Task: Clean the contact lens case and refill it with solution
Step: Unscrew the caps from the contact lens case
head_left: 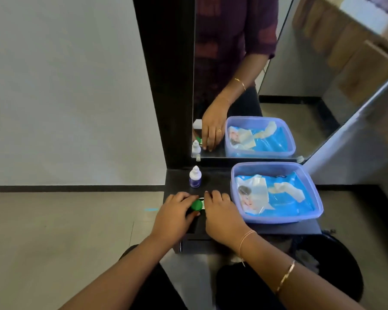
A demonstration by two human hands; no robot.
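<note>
Both hands (202, 209) near shelf edge (197, 237)

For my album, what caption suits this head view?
Both hands, left and right, work a green-capped lens case beside a solution bottle.

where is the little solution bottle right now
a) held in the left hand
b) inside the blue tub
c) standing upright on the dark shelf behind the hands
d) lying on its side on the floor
c: the solution bottle stands upright with its cap on, on the dark shelf, beyond the left hand and right hand, which are both down at the green lens case; the blue tub holds only packets.
</note>
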